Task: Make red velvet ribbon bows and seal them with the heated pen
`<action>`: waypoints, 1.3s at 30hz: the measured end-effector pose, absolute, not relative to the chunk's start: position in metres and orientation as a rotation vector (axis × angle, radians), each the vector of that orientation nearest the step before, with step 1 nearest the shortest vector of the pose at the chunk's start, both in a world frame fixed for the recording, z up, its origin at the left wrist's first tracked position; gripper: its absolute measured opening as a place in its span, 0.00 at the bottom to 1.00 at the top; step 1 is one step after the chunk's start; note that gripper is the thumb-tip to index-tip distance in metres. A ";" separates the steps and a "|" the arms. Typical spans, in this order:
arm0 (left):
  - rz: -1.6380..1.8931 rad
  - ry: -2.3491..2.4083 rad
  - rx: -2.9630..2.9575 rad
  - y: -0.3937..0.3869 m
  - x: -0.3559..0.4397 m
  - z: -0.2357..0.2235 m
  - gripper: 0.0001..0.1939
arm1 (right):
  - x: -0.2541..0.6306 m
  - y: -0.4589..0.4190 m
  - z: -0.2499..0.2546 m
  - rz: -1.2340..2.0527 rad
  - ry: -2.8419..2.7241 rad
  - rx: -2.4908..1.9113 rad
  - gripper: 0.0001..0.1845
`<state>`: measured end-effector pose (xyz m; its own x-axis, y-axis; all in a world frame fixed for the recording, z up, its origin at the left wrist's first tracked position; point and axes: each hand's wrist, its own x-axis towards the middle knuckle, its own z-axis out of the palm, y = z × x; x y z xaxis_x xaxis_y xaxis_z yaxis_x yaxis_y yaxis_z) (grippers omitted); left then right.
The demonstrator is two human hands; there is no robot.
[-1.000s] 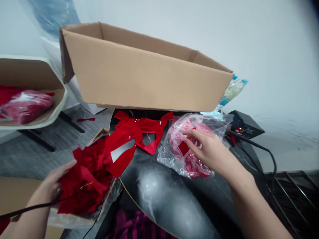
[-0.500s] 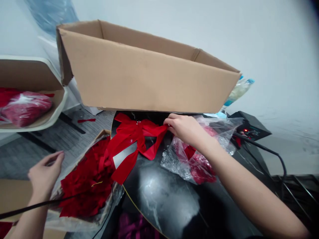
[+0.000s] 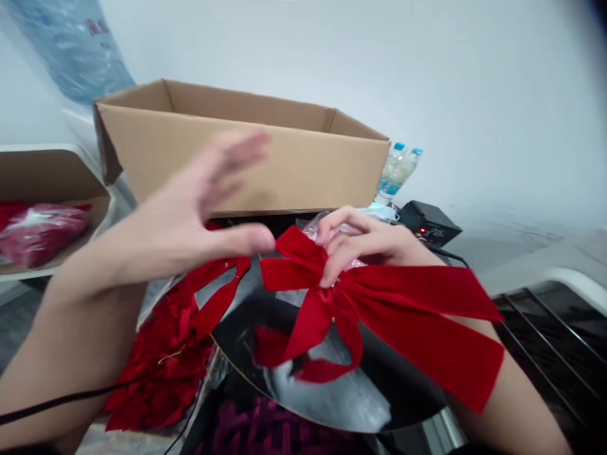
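Pinched in the fingers of my right hand (image 3: 365, 243) is a red velvet bow (image 3: 417, 297), held up over the black table, its loops and long tails spread out. My left hand (image 3: 208, 202) is slightly blurred, held in the air left of the bow with thumb and fingers apart, touching nothing. More red ribbon (image 3: 220, 297) lies on the table's left side, partly behind my left hand. Behind my right hand a clear plastic bag (image 3: 310, 229) shows only in part.
A large cardboard box (image 3: 246, 164) stands at the back. Red ribbon pieces (image 3: 156, 373) fill a lined box at the lower left. A black table (image 3: 327, 398) has purple ribbons (image 3: 275, 430) below it. Bottles (image 3: 398, 167) and a black device (image 3: 429, 222) stand right.
My right hand has lifted a red bow off the table towards me. My left hand has come up and right from beside the ribbon box, its fingers spreading. The view has shifted.
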<state>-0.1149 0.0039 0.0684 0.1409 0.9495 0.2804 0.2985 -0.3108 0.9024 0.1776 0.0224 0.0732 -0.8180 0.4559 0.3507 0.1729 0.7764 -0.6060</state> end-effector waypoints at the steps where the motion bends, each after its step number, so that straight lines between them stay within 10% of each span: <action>1: 0.891 1.020 1.829 0.005 -0.097 0.074 0.48 | 0.181 0.020 0.071 0.853 -2.476 -0.495 0.06; 8: 0.364 0.771 1.691 0.006 -0.078 0.024 0.07 | 0.214 0.038 0.016 0.505 -2.331 -1.331 0.14; 26: 0.467 0.536 1.932 0.030 -0.024 -0.004 0.10 | 0.222 0.062 -0.050 0.250 -2.443 -1.694 0.10; 34: 0.419 0.579 2.438 0.049 -0.023 -0.041 0.29 | 0.225 0.065 -0.052 0.258 -2.378 -1.587 0.13; 39: 0.742 1.070 1.964 0.052 -0.006 -0.023 0.16 | 0.239 0.063 -0.032 0.449 -2.143 -1.438 0.12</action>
